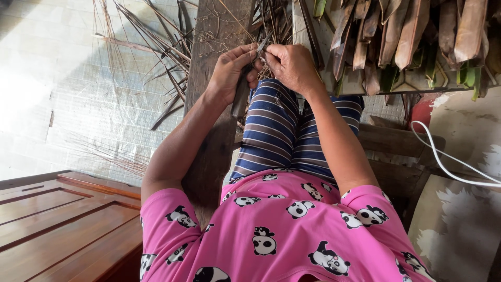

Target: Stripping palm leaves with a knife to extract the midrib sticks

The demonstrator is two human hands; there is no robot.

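Pink shirt [276, 235] with a panda print fills the bottom of the view, nearest the camera; striped trousers [282, 130] cover the knees just beyond it.

Fingers: both sets meet above the knees, touching or nearly so. Left hand [232, 73] is curled shut around a dark knife handle [240, 96] that hangs down from the fist; the blade end [259, 52] points up toward the other hand. Right hand [292, 65] has thumb and forefinger pinched on a thin leaf strip [267, 39], held just against the blade tip. Exact contact point between blade and strip is too small to resolve.

Strip position: between the two hands, above the left knee, running up and away into a loose heap of dry palm-leaf ribs [156, 47].

Outward: a weathered wooden plank [214, 130] runs lengthwise under the left forearm. Dry ribs and strands spread over the pale woven mat [62, 78] on the left. At upper right, a bundle of brown and green leaf pieces [407, 36] lies on a low surface. White cable [449, 167] crosses a patterned cushion [459, 224] at right. Red-brown wooden panel [57, 224] sits at lower left.
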